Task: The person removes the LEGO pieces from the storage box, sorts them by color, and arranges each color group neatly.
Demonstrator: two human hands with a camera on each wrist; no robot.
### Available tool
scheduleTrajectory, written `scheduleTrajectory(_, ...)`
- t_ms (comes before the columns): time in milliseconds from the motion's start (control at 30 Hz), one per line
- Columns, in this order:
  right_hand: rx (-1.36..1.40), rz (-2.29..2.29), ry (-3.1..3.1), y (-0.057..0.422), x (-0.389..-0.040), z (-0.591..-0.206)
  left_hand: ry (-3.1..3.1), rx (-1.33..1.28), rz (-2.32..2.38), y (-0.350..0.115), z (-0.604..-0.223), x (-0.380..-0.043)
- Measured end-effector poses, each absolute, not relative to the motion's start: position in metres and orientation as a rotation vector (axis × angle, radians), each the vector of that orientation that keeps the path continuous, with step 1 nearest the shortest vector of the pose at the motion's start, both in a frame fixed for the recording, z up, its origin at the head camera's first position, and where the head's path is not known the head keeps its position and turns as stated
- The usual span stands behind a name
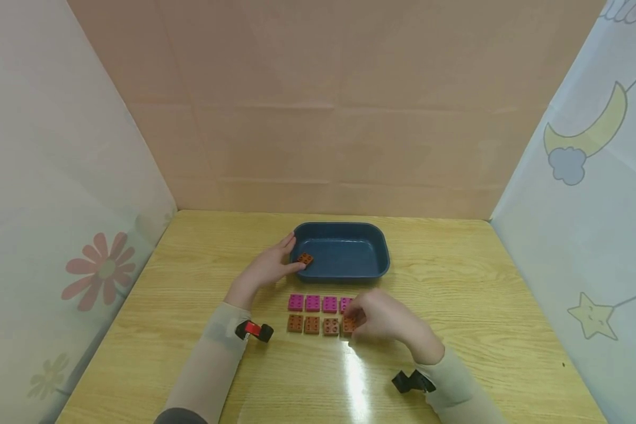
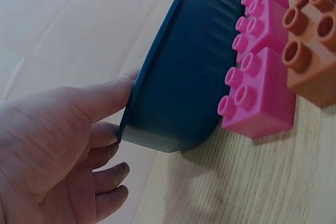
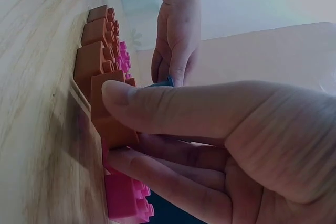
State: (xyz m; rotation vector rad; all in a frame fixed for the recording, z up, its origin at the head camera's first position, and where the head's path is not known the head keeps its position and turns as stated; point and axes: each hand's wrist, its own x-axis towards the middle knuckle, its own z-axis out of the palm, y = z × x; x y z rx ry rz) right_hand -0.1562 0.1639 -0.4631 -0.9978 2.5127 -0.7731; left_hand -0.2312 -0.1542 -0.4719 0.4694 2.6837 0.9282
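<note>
My left hand (image 1: 267,268) grips the left rim of a dark blue tray (image 1: 344,280), thumb over the edge and fingers outside; the tray's side wall (image 2: 181,77) faces the left wrist view. One orange toy brick (image 1: 305,259) lies inside, near that thumb. In front of the tray, my right hand (image 1: 384,315) pinches the rightmost orange brick (image 3: 111,124) between thumb and fingers. It belongs to a front row with other orange bricks (image 1: 312,325). Behind it runs a row of pink bricks (image 1: 312,303), the right one partly covered by my right hand.
Everything stands on a light wood-grain table (image 1: 445,265). A tan backdrop (image 1: 339,147) rises behind it, with pale printed sheets on the left (image 1: 58,176) and right (image 1: 540,247). Each wrist wears a black strap mount.
</note>
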Motion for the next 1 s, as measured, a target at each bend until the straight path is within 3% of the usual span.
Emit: scheduleTrajectory(1000,-1.046,-0.546,2.616,0.1590,-0.1516,-0.4639,2.688,0.487,0.906,-0.1554,-0.4722,-0.2324)
